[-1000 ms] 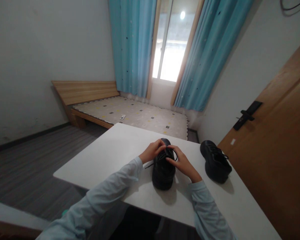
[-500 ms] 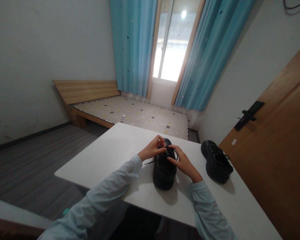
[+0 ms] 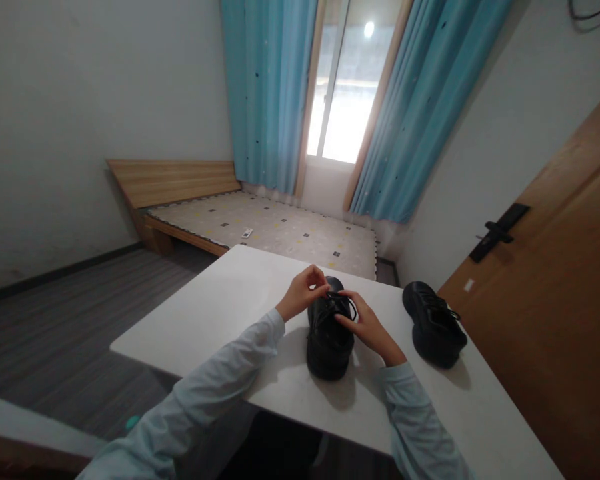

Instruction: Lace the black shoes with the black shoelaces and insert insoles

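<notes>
- Black shoe [image 3: 330, 347], chunky-soled, standing upright on white table [image 3: 205, 313], toe pointing away.
- Dark lace [image 3: 355, 308], looping at right.
- Left hand [image 3: 300, 293], pinching dark lace.
- Right hand [image 3: 367, 325], curving around loop, grip unclear.

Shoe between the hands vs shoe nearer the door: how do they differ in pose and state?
- Pose: the middle shoe points nearly straight away from the wearer; the right-hand shoe is angled, toe to the far left.
- Contact: both the left hand and right hand work at the middle shoe's laces; neither touches the right-hand shoe.
Shared: both black lace-ups, soles down on the white table.
</notes>
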### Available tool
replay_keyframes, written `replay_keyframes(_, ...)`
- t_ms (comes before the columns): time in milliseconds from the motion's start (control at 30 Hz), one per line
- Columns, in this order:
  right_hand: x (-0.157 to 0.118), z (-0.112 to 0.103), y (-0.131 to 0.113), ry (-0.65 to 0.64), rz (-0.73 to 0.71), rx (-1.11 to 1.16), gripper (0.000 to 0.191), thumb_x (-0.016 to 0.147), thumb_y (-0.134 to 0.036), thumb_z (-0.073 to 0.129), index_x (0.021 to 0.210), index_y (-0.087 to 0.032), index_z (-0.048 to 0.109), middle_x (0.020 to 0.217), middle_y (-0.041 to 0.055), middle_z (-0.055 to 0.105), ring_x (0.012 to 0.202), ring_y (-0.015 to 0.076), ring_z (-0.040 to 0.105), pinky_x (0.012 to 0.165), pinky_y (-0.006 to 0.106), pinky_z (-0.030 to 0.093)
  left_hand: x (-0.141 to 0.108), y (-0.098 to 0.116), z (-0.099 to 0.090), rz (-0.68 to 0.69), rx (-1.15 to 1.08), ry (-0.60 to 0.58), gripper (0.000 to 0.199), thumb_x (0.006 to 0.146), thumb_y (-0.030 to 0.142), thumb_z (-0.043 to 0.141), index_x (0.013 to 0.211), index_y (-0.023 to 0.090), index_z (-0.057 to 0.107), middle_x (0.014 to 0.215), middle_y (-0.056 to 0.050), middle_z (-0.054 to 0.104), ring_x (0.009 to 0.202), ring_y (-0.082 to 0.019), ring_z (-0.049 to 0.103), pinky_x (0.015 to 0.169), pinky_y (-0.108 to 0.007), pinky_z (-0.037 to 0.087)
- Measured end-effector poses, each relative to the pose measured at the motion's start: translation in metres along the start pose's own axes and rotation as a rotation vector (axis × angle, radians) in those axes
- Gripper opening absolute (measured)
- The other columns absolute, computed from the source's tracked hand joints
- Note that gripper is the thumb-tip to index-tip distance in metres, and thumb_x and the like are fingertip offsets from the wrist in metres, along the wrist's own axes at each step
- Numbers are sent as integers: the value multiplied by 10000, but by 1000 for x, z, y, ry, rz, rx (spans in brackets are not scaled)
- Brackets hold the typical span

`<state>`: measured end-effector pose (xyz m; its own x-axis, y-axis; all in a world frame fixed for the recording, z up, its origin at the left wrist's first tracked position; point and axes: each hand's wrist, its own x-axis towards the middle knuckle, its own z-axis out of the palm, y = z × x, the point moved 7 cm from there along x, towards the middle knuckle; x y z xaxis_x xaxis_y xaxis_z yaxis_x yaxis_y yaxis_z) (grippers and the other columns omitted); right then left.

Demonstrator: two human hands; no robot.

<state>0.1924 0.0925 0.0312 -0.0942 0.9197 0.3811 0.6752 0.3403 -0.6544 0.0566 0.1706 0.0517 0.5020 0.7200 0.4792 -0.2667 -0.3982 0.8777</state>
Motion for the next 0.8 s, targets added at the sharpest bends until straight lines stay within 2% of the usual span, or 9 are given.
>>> replay_keyframes(133,0,0,1,6,0,6,451,786,-351,606,1195,-221,465,1219,84,525,1175,241,476,1028,431,348,1,-2,0,-7,161,-78,254,758,349,644,797,138,507,730,8,548,608,-79,531,540,-193,420)
replay_keyframes(233,-1,0,1,18,-7,8,455,781,-350,611,1197,-233,469,1214,77,531,1169,245,481,1024,439,353,1,-3,2,11,272,-171,246,743,355,660,800,136,562,780,-14,586,703,-101,528,600,-201,421)
replay_keyframes(367,-1,0,1,19,-12,13,447,783,-343,608,1194,-232,472,1202,75,539,1160,245,486,1018,440,358,1,-3,2,8,387,-278,270,685,338,720,832,139,611,809,-18,633,702,-107,530,632,-214,407)
replay_keyframes(533,0,0,2,18,-22,5,450,781,-346,610,1196,-237,475,1199,73,540,1161,247,486,1020,439,357,1,-4,0,19,442,-317,160,721,207,669,866,159,625,822,-9,662,755,-120,576,690,-224,427)
replay_keyframes(633,0,-1,2,22,-23,7,450,780,-351,608,1195,-239,476,1199,71,539,1158,246,488,1019,437,359,1,-5,1,27,459,-327,165,736,142,626,898,171,611,833,-3,663,779,-121,591,717,-228,439)
replay_keyframes(800,0,0,2,14,-14,9,449,784,-355,605,1194,-232,469,1203,75,535,1164,244,483,1021,431,355,3,-5,-4,66,570,-244,181,727,110,623,885,174,563,821,-7,630,772,-132,562,717,-247,440)
